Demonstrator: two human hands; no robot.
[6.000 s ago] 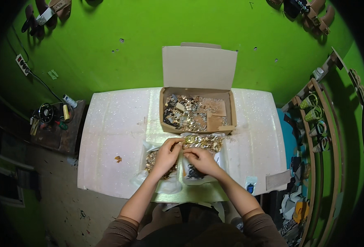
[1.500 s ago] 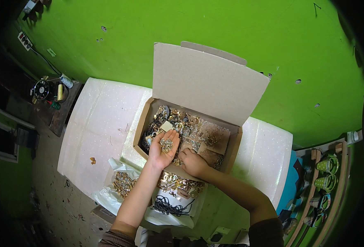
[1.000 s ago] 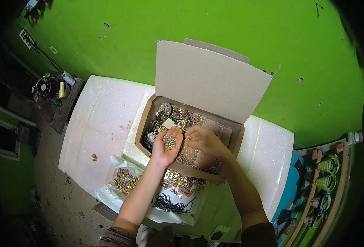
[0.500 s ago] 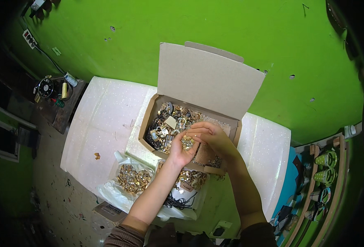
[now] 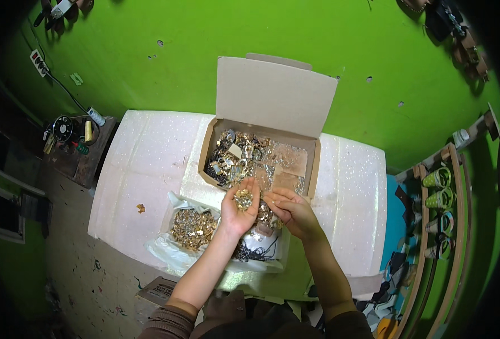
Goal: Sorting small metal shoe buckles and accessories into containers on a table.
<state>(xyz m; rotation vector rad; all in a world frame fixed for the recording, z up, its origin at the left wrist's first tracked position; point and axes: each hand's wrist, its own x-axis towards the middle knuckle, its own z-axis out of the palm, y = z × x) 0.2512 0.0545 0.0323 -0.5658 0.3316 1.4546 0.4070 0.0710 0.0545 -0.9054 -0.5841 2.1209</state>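
Note:
My left hand (image 5: 239,217) is cupped palm up around a small heap of gold metal pieces (image 5: 243,199). Close on its right, my right hand (image 5: 295,213) has thumb and fingers drawn together in a pinch; what lies between the fingertips is too small to make out. Both hands are over the near edge of an open cardboard box (image 5: 206,148), filled with mixed gold, silver and black metal trinkets. A white plastic bag (image 5: 160,246) with many gold fittings (image 5: 192,230) is left of my left forearm. Black strands (image 5: 256,252) lie between my forearms, partly hidden.
The box lid (image 5: 272,95) stands up near the green wall. All this rests on a sparkly white table (image 5: 142,141). A side table (image 5: 83,164) with spools is far left. A wooden rack (image 5: 422,229) with sandals stands at the right.
My hands have come nearer to me, from over the box to its near edge, and moved apart. The right hand no longer covers the left. The view has shifted a little.

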